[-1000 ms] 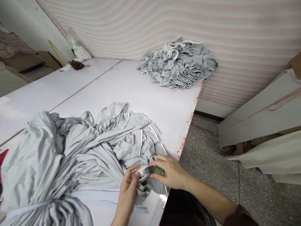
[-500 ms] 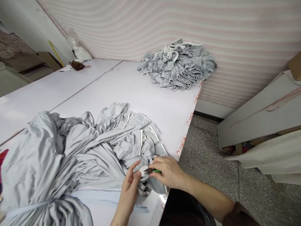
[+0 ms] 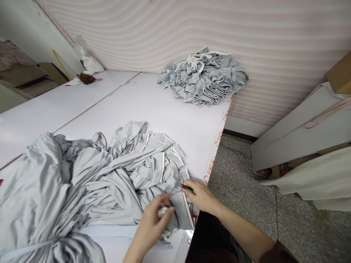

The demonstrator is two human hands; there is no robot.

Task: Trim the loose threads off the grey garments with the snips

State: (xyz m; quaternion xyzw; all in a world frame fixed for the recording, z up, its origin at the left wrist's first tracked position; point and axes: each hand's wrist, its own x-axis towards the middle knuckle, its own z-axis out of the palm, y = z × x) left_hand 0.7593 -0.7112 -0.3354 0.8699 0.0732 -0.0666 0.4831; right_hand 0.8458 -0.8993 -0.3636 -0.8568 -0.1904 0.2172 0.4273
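Observation:
Pale grey garment pieces (image 3: 117,164) with white-bound edges lie heaped across the near table. Close to the table's right edge, my left hand (image 3: 155,215) curls its thumb and fingers around a bunched bit of the grey cloth, a pale part of it showing between them. A flat grey panel with a white edge (image 3: 183,208) spreads just right of those fingers. My right hand (image 3: 199,195) is closed round small thread snips (image 3: 188,188) with a green and dark handle. Their thin tip points left over the cloth; whether it touches is unclear.
A gathered stack of grey garments (image 3: 205,76) sits at the far end of the table (image 3: 117,109), against a striped curtain (image 3: 192,22). A white plastic bag (image 3: 91,65) stands at the far left. On the right are a speckled floor (image 3: 241,171) and a pale cabinet (image 3: 287,135).
My right hand has moved slightly up and right with the snips, away from the left. My left hand has turned and closed over the cloth, and a grey panel now lies flatter beside it.

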